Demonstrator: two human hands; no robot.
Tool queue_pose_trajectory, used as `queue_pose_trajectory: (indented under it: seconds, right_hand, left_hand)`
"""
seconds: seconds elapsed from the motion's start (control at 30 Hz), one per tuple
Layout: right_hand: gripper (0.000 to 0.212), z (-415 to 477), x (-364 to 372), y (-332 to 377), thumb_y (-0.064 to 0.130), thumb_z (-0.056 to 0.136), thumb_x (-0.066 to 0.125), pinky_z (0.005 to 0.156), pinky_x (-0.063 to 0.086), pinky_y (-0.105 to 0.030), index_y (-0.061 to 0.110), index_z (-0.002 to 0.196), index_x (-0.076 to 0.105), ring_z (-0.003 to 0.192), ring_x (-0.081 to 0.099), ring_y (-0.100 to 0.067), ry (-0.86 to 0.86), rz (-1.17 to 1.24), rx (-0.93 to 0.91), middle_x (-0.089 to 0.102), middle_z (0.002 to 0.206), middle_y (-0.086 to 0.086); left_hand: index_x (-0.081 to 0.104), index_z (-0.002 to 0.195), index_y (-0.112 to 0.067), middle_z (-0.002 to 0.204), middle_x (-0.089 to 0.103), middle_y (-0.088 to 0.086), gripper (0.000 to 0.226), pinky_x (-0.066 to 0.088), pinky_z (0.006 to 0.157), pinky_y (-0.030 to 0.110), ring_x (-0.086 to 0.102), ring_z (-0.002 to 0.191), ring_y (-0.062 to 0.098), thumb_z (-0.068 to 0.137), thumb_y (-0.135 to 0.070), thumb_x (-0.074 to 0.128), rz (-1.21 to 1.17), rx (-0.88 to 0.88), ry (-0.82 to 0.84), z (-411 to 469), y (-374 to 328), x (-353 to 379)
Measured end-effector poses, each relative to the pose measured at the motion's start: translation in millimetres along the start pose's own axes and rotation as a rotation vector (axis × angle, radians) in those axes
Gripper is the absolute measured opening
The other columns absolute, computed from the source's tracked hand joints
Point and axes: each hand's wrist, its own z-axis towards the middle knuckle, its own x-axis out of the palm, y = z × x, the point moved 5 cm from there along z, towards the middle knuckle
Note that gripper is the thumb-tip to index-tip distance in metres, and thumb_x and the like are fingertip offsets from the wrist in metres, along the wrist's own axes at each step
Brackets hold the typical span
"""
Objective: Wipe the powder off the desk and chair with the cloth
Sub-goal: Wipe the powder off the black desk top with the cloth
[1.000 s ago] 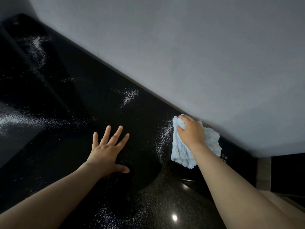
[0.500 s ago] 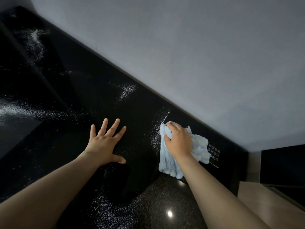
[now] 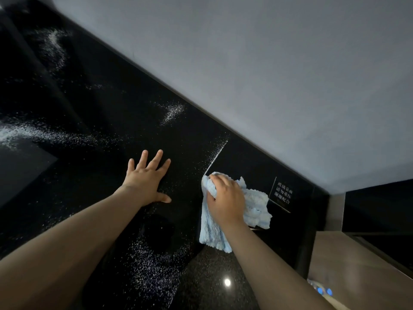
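A glossy black desk runs along a grey wall and carries scattered white powder. My right hand presses a crumpled light blue cloth onto the desk, its fingers curled over the cloth's upper edge. A thin straight line of powder leads from the cloth's top corner toward the wall. My left hand lies flat on the desk to the left of the cloth, fingers spread. More powder lies near the desk's front edge. No chair can be made out.
A small clear sign with white characters stands on the desk just right of the cloth. A grey wall borders the desk's far edge. A wooden surface sits at the lower right.
My right hand has dragged the cloth from the wall edge toward me, leaving a thin powder line behind. The left hand stays flat in place.
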Motion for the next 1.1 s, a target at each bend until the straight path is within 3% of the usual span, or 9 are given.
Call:
queue_pose_trajectory:
  seconds: [0.13,0.3,0.7,1.1]
  right_hand:
    - [0.048,-14,4,6,0.038,0.094,0.053,0.102,0.039,-0.032,0.026,0.139,0.048,0.128,0.043,-0.018,0.021,0.001,-0.008,0.047,0.143,0.011]
    - [0.049,-33,8,15,0.038,0.094,0.051,0.103,0.037,-0.033,0.027,0.141,0.045,0.129,0.041,-0.019,0.057,-0.016,-0.037,0.043,0.146,0.011]
    - [0.052,-74,15,29,0.034,0.093,0.054,0.102,0.040,-0.035,0.028,0.142,0.041,0.130,0.040,-0.021,0.092,-0.041,-0.112,0.042,0.147,0.010]
    - [0.052,-98,25,33,0.034,0.093,0.053,0.100,0.039,-0.036,0.027,0.143,0.041,0.128,0.040,-0.023,0.081,-0.072,-0.230,0.043,0.147,0.007]
  left_hand:
    - [0.003,0.154,-0.027,0.160,-0.014,0.001,0.094,0.008,0.119,0.053,-0.012,0.147,0.031,0.084,-0.061,0.056,-0.111,-0.018,-0.051,-19,-7,0]
    - [0.008,0.154,-0.023,0.162,-0.005,0.000,0.085,0.007,0.120,0.049,-0.007,0.148,0.029,0.089,-0.055,0.054,-0.166,-0.017,-0.135,-60,-8,14]
    - [0.002,0.154,-0.023,0.161,-0.012,0.000,0.091,0.007,0.120,0.049,-0.009,0.148,0.030,0.087,-0.061,0.052,-0.211,-0.242,-0.104,-162,14,91]
    - [0.002,0.154,-0.021,0.160,-0.017,-0.002,0.100,0.007,0.117,0.056,-0.013,0.147,0.031,0.082,-0.058,0.061,-0.234,-0.266,-0.111,-172,6,106]
